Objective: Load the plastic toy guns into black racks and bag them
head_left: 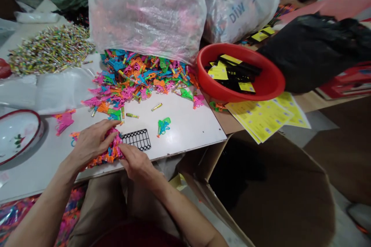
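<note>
At the table's front edge, my left hand (92,141) curls over a packed row of small plastic toy pistols (115,143) in pink, orange and blue. My right hand (136,162) grips the right end of the same row, fingers closed against it. From under the row, a black plastic grid rack (139,139) sticks out to the right, its slots bare there. A green-and-blue toy pistol (164,126) lies right of the rack. Behind my hands lie small printed tubes (132,115). The fingertips are partly hidden among the pistols.
A large pile of toy pistols (139,77) spills from a white sack (145,11). Small tubes are heaped (52,50) at the back left. A red basin (208,85) holds black pieces with yellow cards; yellow sheets (261,117) overhang the edge. An enamel bowl (29,123) stands left, an open carton (278,185) below right.
</note>
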`<state>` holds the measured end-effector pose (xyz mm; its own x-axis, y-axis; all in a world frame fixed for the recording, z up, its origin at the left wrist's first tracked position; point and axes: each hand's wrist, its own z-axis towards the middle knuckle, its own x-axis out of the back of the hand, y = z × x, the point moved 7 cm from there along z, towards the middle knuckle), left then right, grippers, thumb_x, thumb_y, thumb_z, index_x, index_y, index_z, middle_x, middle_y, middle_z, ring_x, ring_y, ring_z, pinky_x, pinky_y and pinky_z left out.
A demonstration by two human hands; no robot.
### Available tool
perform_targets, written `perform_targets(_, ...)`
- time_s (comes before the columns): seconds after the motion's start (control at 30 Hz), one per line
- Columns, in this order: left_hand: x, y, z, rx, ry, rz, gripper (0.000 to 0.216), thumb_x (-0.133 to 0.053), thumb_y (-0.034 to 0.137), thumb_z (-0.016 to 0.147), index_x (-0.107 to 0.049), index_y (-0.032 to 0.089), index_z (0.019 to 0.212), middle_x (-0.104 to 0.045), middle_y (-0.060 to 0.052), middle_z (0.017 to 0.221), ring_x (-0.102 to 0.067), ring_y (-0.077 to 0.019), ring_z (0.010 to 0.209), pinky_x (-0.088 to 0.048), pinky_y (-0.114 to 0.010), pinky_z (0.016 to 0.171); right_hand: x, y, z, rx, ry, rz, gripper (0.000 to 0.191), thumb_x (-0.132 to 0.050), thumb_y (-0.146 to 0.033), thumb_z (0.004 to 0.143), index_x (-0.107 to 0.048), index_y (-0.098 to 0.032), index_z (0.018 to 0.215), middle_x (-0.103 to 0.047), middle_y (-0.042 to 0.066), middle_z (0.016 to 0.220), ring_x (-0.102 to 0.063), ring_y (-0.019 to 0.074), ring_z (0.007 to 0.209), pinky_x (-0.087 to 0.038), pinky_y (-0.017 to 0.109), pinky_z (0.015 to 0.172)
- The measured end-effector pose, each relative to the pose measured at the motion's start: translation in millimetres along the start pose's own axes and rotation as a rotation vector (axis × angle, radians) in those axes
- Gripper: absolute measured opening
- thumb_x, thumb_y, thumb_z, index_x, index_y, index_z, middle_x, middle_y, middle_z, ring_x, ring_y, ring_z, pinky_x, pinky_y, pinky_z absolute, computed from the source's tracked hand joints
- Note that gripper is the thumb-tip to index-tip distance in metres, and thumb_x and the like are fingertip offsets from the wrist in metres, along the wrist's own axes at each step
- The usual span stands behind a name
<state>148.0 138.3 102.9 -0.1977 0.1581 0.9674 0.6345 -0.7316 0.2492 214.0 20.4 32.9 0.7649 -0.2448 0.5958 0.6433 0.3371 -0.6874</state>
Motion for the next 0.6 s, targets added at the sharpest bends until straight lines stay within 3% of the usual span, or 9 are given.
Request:
perform_targets(0.17, 2.0, 4.3, 0.3, -0.021, 0.014, -0.005, 0.043, -0.039, 0.044, 0.092, -0.063, 0.023, 0.120, -0.071, -0.005, 0.108, -0.068, -0.0239, 0.093, -0.051, -0.033, 0.077, 0.2, 14.3, 1.0, -0.043, -0.058, 0.189, 0.053, -0.053, -0.030, 0.091, -0.037, -0.021, 0.141, -0.059, 0.009, 0.133, -0.056, 0.0192, 0.122, -0.050, 0.035, 0.104)
perform_targets(0.23, 0.9, 3.8, -0.5, -0.027, 0.011, -0.012, 0.042, -0.040, 0.045, 0.092, -0.063, 0.023, 0.119, -0.071, -0.004, 0.105, -0.069, -0.0235, 0.091, -0.051, -0.033, 0.075, 17.5, 23.4, 6.7, 0.036, -0.125, 0.253, 0.054, -0.054, -0.032, 0.091, -0.038, -0.022, 0.141, -0.060, 0.009, 0.131, -0.058, 0.0185, 0.119, -0.051, 0.034, 0.101)
perform_targets(0.3, -0.7, 2.2, -1.2, -0.037, 0.010, -0.018, 0.041, -0.040, 0.046, 0.093, -0.063, 0.024, 0.120, -0.072, -0.004, 0.104, -0.069, -0.0226, 0.090, -0.051, -0.032, 0.074, 51.1, 49.1, 19.4, 0.045, -0.159, 0.204, 0.048, -0.053, -0.033, 0.092, -0.044, -0.021, 0.138, -0.062, 0.009, 0.126, -0.060, 0.0181, 0.114, -0.050, 0.032, 0.097)
perform_targets(0.33, -1.2, 1.5, -1.4, -0.046, 0.015, -0.019, 0.041, -0.041, 0.046, 0.093, -0.062, 0.024, 0.120, -0.072, -0.004, 0.105, -0.069, -0.0221, 0.089, -0.051, -0.032, 0.075, 74.2, 71.1, 28.9, -0.019, -0.132, 0.114, 0.043, -0.051, -0.031, 0.093, -0.048, -0.020, 0.135, -0.063, 0.010, 0.124, -0.060, 0.0185, 0.112, -0.050, 0.032, 0.096)
perform_targets(0.43, -2.5, 0.8, -1.1, -0.080, 0.022, -0.014, 0.038, -0.042, 0.046, 0.094, -0.062, 0.025, 0.119, -0.071, -0.003, 0.106, -0.068, -0.0207, 0.090, -0.051, -0.031, 0.076, 154.5, 154.0, 59.0, -0.412, 0.056, -0.331, 0.038, -0.043, -0.023, 0.095, -0.052, -0.014, 0.131, -0.060, 0.016, 0.122, -0.057, 0.0230, 0.110, -0.047, 0.035, 0.093)
perform_targets(0.47, -2.9, 1.1, -0.8, -0.089, 0.019, -0.013, 0.038, -0.043, 0.045, 0.094, -0.062, 0.025, 0.119, -0.071, -0.003, 0.107, -0.068, -0.0205, 0.091, -0.051, -0.031, 0.077, 172.7, 176.1, 68.4, -0.511, 0.055, -0.477, 0.038, -0.042, -0.021, 0.094, -0.053, -0.013, 0.130, -0.057, 0.018, 0.125, -0.054, 0.0258, 0.113, -0.046, 0.038, 0.093)
perform_targets(0.53, -3.6, 1.3, -0.3, -0.089, 0.006, -0.011, 0.037, -0.043, 0.044, 0.094, -0.062, 0.025, 0.119, -0.071, -0.003, 0.107, -0.068, -0.0204, 0.092, -0.051, -0.031, 0.077, 189.4, 207.7, 83.9, -0.640, -0.022, -0.681, 0.037, -0.038, -0.013, 0.093, -0.056, -0.010, 0.125, -0.054, 0.021, 0.127, -0.051, 0.0288, 0.115, -0.044, 0.039, 0.092)
perform_targets(0.6, -3.1, 1.0, 0.0, -0.073, 0.000, -0.013, 0.038, -0.043, 0.045, 0.093, -0.062, 0.025, 0.120, -0.071, -0.003, 0.108, -0.068, -0.0206, 0.093, -0.051, -0.031, 0.077, 184.2, 218.5, 89.1, -0.657, -0.136, -0.783, 0.037, -0.035, -0.008, 0.091, -0.059, -0.008, 0.119, -0.053, 0.022, 0.126, -0.049, 0.0294, 0.115, -0.043, 0.038, 0.091)
